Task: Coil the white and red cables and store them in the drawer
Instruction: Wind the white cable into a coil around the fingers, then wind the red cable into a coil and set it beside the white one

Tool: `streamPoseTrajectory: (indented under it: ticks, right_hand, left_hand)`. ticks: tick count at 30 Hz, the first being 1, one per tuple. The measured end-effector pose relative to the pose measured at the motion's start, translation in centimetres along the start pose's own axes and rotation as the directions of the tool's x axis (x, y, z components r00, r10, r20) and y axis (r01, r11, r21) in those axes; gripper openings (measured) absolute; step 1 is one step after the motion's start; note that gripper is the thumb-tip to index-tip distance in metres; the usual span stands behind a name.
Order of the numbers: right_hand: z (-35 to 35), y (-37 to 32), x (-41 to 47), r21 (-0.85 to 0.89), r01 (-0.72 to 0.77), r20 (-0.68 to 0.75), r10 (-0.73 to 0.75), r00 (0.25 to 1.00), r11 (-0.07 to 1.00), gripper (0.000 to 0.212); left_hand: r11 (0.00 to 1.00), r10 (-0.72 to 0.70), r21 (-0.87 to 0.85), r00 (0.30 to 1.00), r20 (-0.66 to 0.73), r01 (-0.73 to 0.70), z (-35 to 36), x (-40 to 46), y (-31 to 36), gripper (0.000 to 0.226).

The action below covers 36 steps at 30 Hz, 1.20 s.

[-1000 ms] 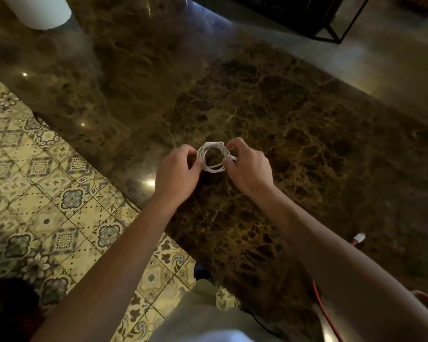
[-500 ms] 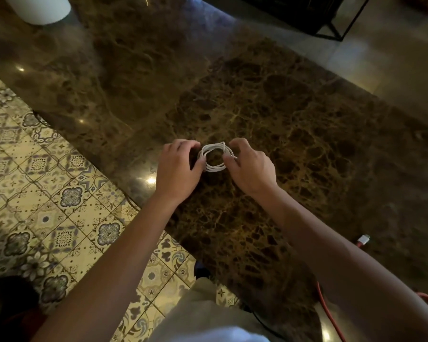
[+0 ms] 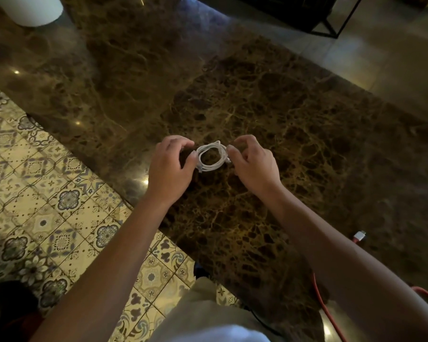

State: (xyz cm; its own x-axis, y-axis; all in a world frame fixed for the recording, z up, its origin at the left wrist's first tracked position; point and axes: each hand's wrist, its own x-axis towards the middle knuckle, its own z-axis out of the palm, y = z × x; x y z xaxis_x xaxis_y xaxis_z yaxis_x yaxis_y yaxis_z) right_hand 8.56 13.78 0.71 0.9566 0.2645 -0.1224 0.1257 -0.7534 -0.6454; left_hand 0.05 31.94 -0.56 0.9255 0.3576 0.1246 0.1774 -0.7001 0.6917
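The white cable is wound into a small ring over the middle of the dark marble table. My left hand pinches the ring's left side and my right hand pinches its right side. The red cable lies loose along the near right of the table, partly hidden under my right forearm; its white plug shows beside the arm. No drawer is in view.
A white round container stands at the table's far left corner. Patterned floor tiles lie left of the table edge. A black metal frame stands beyond the far edge. A thin black cord runs by my lap.
Both hands have stayed on the white coil, shifting grip slightly; the ring has tilted and looks tighter. The view has drifted a little.
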Motion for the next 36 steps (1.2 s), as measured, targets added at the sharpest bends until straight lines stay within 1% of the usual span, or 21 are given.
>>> streamPoseTrajectory:
  ticks: [5, 9, 12, 16, 20, 25, 28, 30, 33, 35, 36]
  right_hand:
    - [-3.5, 1.3, -2.6, 0.098, -0.020, -0.074, 0.027, 0.997, 0.995, 0.033]
    - [-7.2, 4.1, -5.5, 0.101, -0.051, -0.193, 0.070, 0.979, 0.994, 0.030]
    - [-9.6, 7.3, -8.0, 0.071, -0.122, -0.269, 0.136, 0.953, 0.990, 0.029]
    - [-11.4, 11.8, -11.6, -0.025, -0.264, -0.303, 0.244, 0.921, 0.964, 0.032]
    - [-12.6, 15.1, -15.5, -0.046, -0.389, -0.352, 0.349, 0.869, 0.920, 0.039]
    - [-14.5, 18.6, -21.0, -0.038, -0.465, -0.393, 0.415, 0.821, 0.884, 0.042]
    - [-15.6, 20.2, -23.8, -0.034, -0.476, -0.368, 0.432, 0.823, 0.879, 0.043]
    - [-16.0, 20.8, -25.3, -0.042, -0.457, -0.347, 0.416, 0.840, 0.888, 0.043]
    - [-16.5, 21.5, -27.0, -0.084, -0.419, -0.311, 0.375, 0.873, 0.904, 0.037]
    - [-16.8, 22.0, -27.9, -0.100, -0.400, -0.299, 0.356, 0.886, 0.911, 0.033]
    - [-17.0, 22.2, -28.3, -0.105, -0.396, -0.295, 0.352, 0.888, 0.912, 0.032]
  left_hand:
    - [0.986, 0.163, -0.019, 0.981, -0.100, -0.166, 0.3, -1.0, 1.7, 0.020]
    - [0.966, 0.236, -0.080, 0.966, -0.102, -0.244, 0.7, -2.5, 3.9, 0.017]
    - [0.935, 0.310, -0.169, 0.950, -0.040, -0.312, 2.1, -4.4, 5.8, 0.015]
    - [0.897, 0.390, -0.253, 0.919, 0.065, -0.363, 5.3, -6.5, 8.0, 0.019]
    - [0.869, 0.453, -0.290, 0.881, 0.140, -0.401, 8.1, -8.0, 10.6, 0.024]
    - [0.838, 0.526, -0.299, 0.819, 0.228, -0.456, 12.2, -10.2, 14.3, 0.021]
    - [0.813, 0.577, -0.288, 0.767, 0.279, -0.507, 14.6, -11.7, 16.6, 0.022]
    - [0.828, 0.560, -0.253, 0.760, 0.330, -0.500, 15.9, -12.6, 18.0, 0.031]
    - [0.840, 0.516, -0.071, 0.753, 0.408, -0.537, 17.6, -13.7, 19.3, 0.046]
    - [0.836, 0.486, 0.027, 0.762, 0.428, -0.548, 18.2, -14.3, 20.0, 0.049]
    - [0.842, 0.474, 0.035, 0.770, 0.427, -0.538, 18.4, -14.4, 20.3, 0.047]
